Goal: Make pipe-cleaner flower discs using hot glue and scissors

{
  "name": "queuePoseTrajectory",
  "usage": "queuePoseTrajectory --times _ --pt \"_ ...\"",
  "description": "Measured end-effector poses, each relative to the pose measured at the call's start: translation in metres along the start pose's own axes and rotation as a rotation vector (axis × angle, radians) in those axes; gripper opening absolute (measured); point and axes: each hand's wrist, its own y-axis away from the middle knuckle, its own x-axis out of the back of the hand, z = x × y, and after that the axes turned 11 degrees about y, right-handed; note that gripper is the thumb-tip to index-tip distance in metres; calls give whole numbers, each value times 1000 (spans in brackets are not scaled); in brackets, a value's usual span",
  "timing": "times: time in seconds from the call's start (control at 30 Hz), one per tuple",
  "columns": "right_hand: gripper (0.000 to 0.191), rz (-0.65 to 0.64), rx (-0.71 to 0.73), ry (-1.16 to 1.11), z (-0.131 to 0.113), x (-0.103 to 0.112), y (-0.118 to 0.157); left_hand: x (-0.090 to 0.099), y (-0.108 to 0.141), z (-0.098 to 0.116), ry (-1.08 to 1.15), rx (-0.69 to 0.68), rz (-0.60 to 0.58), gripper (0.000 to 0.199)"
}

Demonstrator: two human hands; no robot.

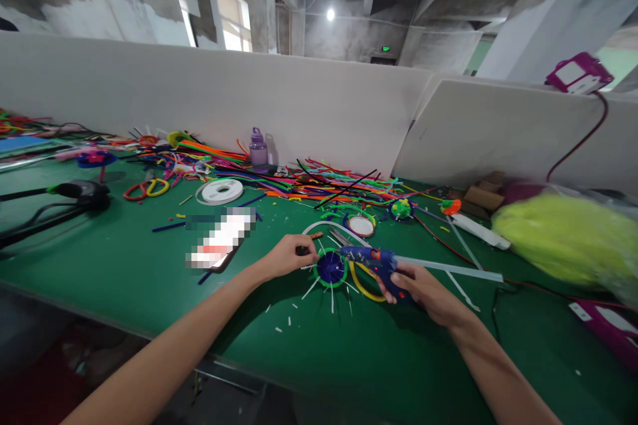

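Observation:
My right hand [411,282] is wrapped round a blue glue gun [371,257], which has a long clear glue stick out of its back. The gun's nozzle points left, over the rim of a round piece [331,268] with a blue middle, a green ring and white strips sticking outward. My left hand [295,255] is at the upper left of this piece, thumb and forefinger pinched by its edge; what they hold is too small to make out. Yellow-handled scissors [366,282] lie partly under the gun.
Colourful pipe cleaners [319,187] line the back of the green table [164,285]. A phone [222,242], ribbon spool [222,191], other scissors [147,188] and purple bottle [258,151] are left of centre. A yellow-green bag [563,246] lies right. Red cable crosses the right side.

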Motion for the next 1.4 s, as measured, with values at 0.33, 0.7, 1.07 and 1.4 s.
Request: queuePoseTrajectory --times 0.33,0.7,1.07,1.4 --pt "41 455 140 273 7 29 -9 0 0 -1 1 33 7 19" --pt "37 472 112 1063 25 82 14 0 -1 -2 31 92 15 20" --pt "46 446 -73 1172 45 93 16 -2 -2 -6 33 -11 -37 20" --pt "21 427 256 1435 -22 -17 -51 -4 0 -3 104 -8 -65 21"
